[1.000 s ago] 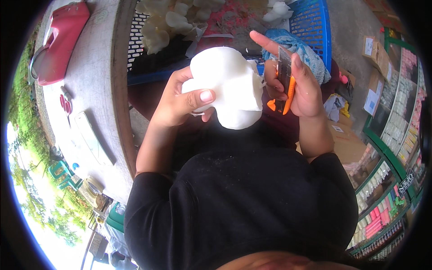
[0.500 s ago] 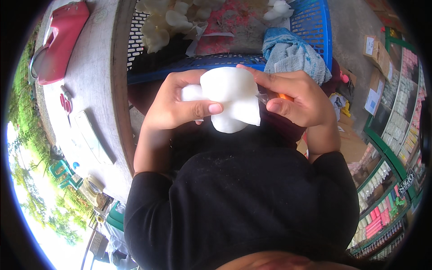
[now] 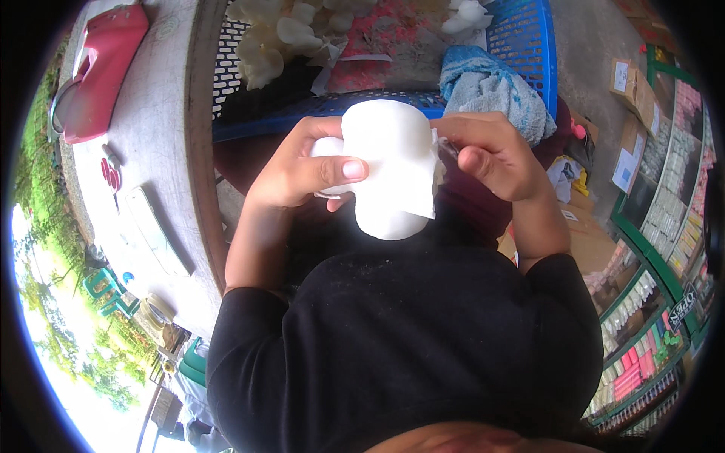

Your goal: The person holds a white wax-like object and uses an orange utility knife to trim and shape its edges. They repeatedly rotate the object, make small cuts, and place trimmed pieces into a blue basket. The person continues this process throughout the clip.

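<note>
A smooth white lobed piece (image 3: 389, 170), which looks like wax or foam, is held up in front of my black shirt. My left hand (image 3: 306, 170) is closed on its left side, the thumb pressed flat on the front face. The piece's right edge looks ragged, with a thin flap at the lower right corner. Close to that edge, my right hand (image 3: 495, 155) is closed on a small knife (image 3: 448, 146). Only a short stretch of its blade shows between finger and thumb; its handle is hidden in the palm.
A blue plastic crate (image 3: 529, 45) ahead holds off-white scraps (image 3: 260, 57) and a blue-grey towel (image 3: 487, 90) over its edge. On the table (image 3: 170, 98) at left lie red-handled scissors (image 3: 111, 174), a phone (image 3: 155, 226) and a red object (image 3: 109, 72). Cardboard boxes (image 3: 630, 90) and shelves stand right.
The white piece has tilted so more of its front shows, and its right edge looks rougher. My right hand has turned, hiding the knife's orange handle.
</note>
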The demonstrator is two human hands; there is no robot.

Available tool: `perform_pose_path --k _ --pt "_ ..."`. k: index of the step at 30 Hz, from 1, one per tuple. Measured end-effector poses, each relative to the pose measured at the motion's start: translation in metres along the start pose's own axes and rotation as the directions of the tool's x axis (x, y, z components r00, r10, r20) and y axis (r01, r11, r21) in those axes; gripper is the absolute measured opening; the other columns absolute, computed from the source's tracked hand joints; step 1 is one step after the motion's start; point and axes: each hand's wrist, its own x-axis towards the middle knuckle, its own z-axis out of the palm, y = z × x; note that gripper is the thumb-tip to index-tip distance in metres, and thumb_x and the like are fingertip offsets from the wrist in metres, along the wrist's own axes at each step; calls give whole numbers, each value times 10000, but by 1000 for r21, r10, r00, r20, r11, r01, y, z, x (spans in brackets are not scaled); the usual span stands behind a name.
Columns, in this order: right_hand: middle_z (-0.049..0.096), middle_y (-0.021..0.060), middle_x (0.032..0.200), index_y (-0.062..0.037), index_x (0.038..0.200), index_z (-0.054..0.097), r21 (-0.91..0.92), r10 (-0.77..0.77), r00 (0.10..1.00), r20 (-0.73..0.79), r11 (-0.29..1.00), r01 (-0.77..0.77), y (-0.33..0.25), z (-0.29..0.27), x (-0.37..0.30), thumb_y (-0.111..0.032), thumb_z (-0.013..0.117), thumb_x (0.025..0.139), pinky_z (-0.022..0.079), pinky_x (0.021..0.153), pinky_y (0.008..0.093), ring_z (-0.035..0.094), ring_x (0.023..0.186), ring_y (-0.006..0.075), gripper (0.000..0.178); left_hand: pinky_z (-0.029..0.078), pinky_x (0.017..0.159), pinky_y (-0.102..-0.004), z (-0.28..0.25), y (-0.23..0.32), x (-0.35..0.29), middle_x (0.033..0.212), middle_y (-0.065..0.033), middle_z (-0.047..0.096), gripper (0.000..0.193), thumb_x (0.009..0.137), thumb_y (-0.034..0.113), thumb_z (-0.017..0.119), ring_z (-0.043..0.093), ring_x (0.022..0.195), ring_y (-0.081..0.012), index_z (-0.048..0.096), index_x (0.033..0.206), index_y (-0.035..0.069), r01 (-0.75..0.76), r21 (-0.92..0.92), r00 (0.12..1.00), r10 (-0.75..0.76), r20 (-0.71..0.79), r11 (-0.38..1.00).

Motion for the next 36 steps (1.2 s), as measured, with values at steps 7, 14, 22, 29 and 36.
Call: perform_pose_path --k 7,14,22,29,36 --pt "398 -12 642 -54 1030 414 262 93 996 4 961 -90 3 2 1 -504 479 872 280 487 186 339 524 55 481 383 359 -179 -3 -6 2 669 -89 605 458 694 304 706 497 418 -79 615 937 -73 24 -141 999 -18 42 990" --pt "579 108 697 -22 820 534 -191 -256 967 13 948 254 -5 -3 11 -290 506 910 446 559 297 575 620 227 284 391 344 -169 -9 -10 2 687 -112 616 455 709 284 695 493 401 -76 602 946 -93 78 -228 987 -42 156 971" --pt "536 72 623 -41 756 537 -339 -256 964 79 902 267 -9 -7 13 -309 683 774 415 471 306 551 534 249 306 383 341 -168 0 -3 0 695 -115 624 482 731 322 677 492 385 -80 596 961 -93 126 -218 985 -96 144 968" --pt "530 67 584 -46 700 519 -404 -209 969 134 881 246 -14 -10 12 -522 697 653 409 447 311 553 517 258 510 365 324 -168 7 1 3 678 -118 615 485 771 324 632 468 353 -82 575 983 -109 232 -336 966 -175 191 913" --pt "531 69 571 -47 729 579 -418 -137 975 173 887 199 -11 -11 10 -524 661 707 399 445 311 549 512 256 484 352 308 -169 7 -3 2 640 -107 595 464 805 332 611 445 342 -75 567 964 -102 254 -350 966 -219 137 901"
